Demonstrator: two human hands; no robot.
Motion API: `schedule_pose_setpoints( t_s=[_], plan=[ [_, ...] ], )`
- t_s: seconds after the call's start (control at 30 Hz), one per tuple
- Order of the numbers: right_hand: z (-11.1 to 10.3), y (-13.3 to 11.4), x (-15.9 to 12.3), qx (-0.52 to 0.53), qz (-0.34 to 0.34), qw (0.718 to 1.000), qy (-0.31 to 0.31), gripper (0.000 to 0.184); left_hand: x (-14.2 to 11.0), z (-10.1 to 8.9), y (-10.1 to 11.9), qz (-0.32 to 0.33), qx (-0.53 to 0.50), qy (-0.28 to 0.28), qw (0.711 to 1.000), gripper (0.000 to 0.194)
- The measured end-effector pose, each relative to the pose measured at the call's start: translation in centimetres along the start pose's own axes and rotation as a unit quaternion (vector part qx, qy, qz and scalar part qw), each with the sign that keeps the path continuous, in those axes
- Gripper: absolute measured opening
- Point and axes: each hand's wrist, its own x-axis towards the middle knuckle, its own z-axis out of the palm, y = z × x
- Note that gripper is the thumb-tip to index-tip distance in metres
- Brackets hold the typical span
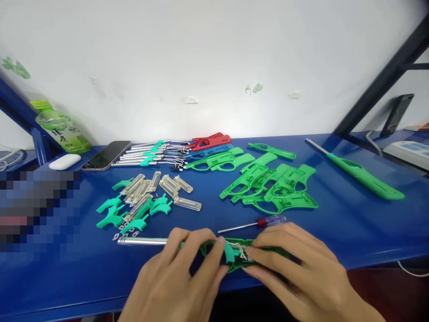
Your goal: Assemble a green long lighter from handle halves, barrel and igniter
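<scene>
A half-built green lighter (234,256) with a long metal tube lies near the front edge of the blue table (351,223). My left hand (177,277) presses on its front part, fingers over the tube's base. My right hand (301,268) holds the green handle shell, fingertips by the teal trigger and white wires inside. A small screwdriver (258,222) with a red and clear handle lies just behind my hands.
A pile of green handle shells (271,185) lies in the middle, with red and blue shells (211,144) behind. Metal tubes (150,154), teal triggers (114,214) and clear parts (174,185) sit left. A finished green lighter (362,174), phone (106,155) and bottle (62,127) lie farther off.
</scene>
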Motion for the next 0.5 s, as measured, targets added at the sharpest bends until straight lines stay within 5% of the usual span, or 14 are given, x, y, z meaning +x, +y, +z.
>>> schedule_pose_setpoints(
  t_s=[0.27,0.5],
  plan=[
    [-0.2,0.1,-0.4,-0.022,0.049,0.997,-0.054,0.027,-0.8,-1.7,-3.9,-0.045,-0.039,0.003,0.998,0.031],
    [-0.2,0.3,-0.3,-0.004,0.056,0.996,-0.07,0.023,-0.9,-1.5,-4.0,-0.038,-0.079,-0.012,0.996,0.033]
  ],
)
